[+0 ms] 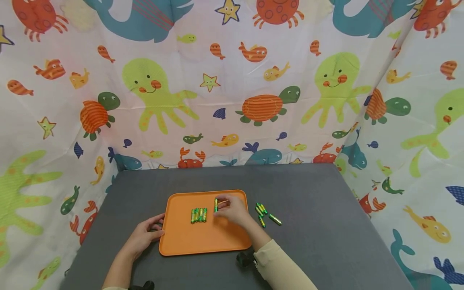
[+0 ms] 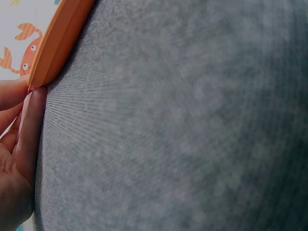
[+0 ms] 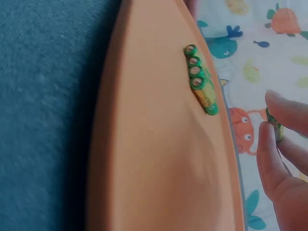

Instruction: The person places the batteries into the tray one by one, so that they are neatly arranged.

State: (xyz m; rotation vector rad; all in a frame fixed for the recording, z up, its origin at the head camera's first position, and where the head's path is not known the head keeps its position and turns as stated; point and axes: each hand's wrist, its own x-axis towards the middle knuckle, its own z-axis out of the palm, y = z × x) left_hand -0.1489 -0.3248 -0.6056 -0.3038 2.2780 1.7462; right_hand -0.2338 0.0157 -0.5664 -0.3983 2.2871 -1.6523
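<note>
An orange tray (image 1: 203, 241) lies on the dark grey table. On it a row of several green-and-yellow batteries (image 1: 199, 215) stands side by side, their ends showing in the right wrist view. Over the tray, right of that row, my right hand (image 1: 233, 209) pinches one more battery (image 1: 216, 205) between thumb and fingers; the right wrist view shows this battery (image 3: 275, 126) partly hidden by the fingertips. At the tray's left edge my left hand (image 1: 143, 235) pinches the rim; in the left wrist view its fingertips meet at the tray's edge (image 2: 60, 43).
Several loose batteries (image 1: 262, 214) lie on the table (image 1: 319, 225) to the right of the tray. A cloth with printed sea animals (image 1: 217, 100) hangs behind and beside the table. Black wrist devices show near both forearms.
</note>
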